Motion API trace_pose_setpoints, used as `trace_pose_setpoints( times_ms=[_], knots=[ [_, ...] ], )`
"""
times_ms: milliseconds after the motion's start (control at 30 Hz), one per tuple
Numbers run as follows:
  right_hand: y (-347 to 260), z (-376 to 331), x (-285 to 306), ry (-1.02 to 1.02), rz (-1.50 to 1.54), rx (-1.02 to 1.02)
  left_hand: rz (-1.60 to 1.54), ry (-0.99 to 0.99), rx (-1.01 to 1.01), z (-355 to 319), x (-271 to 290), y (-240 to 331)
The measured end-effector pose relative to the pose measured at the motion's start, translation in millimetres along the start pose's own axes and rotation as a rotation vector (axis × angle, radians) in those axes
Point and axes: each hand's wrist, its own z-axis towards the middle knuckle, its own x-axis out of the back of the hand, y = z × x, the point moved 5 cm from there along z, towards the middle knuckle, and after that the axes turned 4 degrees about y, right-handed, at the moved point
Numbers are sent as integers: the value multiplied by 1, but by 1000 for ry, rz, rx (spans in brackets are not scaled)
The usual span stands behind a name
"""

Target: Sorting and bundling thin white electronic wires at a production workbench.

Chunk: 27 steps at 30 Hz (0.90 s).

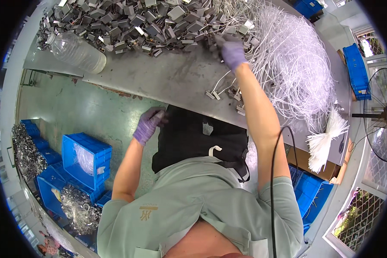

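Down at the lap, the left hand (148, 124), gloved in purple, curls loosely on the edge of a black apron (193, 137), beside open green floor (94, 112). Farther out, across bare grey bench (167, 81), the right hand (232, 52) closes its fingers among dull metal clips (129, 21), beside tangled white cords (296, 64); whether it grips one, I cannot tell.

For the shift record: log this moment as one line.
left hand: on black apron edge, grip unclear | right hand: reaching into metal clips, grip unclear | nearby: white cords, plastic bottle
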Motion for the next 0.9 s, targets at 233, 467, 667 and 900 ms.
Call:
trace_pose_setpoints(
  times_ms=[233,467,667,900],
  knots=[
    [48,-118,114,-113,724,-276,-127,-39,-53,71,-29,77],
    [76,-203,221,-26,567,-210,-614,-125,-14,157,-66,96],
    [137,-275,388,683,1124,65,-748,-38,35,187,-76,92],
    [162,-287,423,736,1230,83,-957,-45,58,185,-88,101]
  ],
)
